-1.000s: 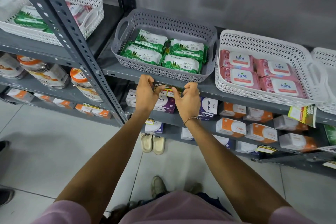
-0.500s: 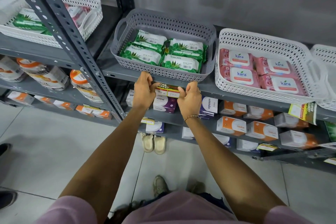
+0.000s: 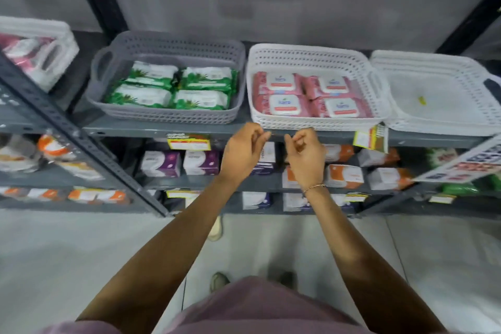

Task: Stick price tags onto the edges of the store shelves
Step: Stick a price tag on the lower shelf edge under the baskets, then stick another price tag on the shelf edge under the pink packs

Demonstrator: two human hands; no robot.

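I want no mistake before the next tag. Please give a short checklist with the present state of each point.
1. Tag under the grey basket sits on the shelf edge: ok.
2. It lies flat and level: ok, as far as the blur allows.
3. Both hands off it: ok; left hand and right hand are apart from it.
4. Next tag ready in a grip: cannot tell; the fingers are curled, nothing clear between them.
5. Tag under the white basket: not ok; it hangs tilted.
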